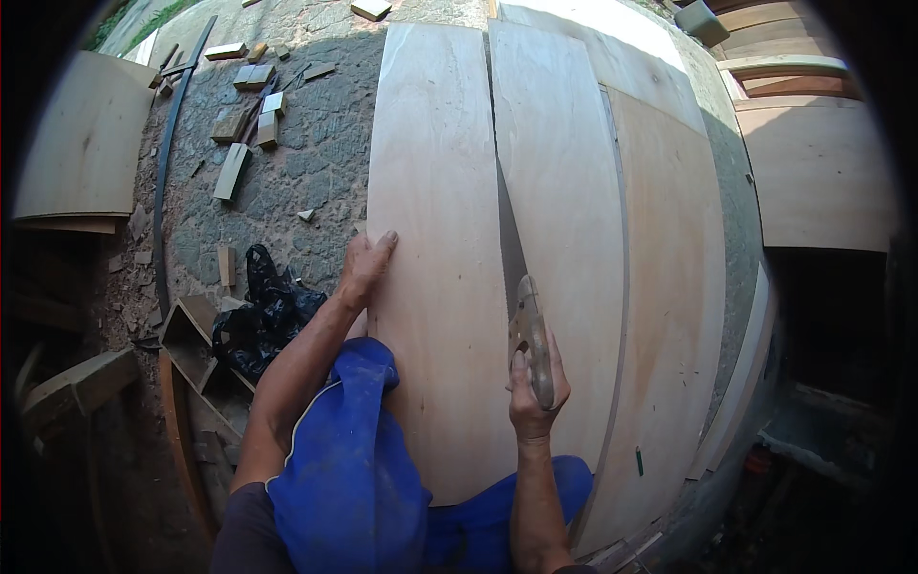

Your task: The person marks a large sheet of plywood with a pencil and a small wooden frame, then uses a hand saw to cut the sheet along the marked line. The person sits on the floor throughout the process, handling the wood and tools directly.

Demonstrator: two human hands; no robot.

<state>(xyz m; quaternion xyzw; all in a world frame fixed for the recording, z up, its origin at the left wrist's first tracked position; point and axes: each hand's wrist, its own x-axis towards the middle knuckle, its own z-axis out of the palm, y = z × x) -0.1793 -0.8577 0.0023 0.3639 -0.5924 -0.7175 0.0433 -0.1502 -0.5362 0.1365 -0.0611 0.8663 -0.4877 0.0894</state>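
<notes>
A person's right hand wrapped around the worn handle of a handsaw, its blade standing in a long cut that ran inward from the far edge of a pale plywood sheet. The left hand gripped the sheet's left edge, thumb on top. At right, a green stick lay on a tan board, toward its near edge. Beyond the sheet's left edge, a black plastic bag and wood blocks lay on rough ground.
</notes>
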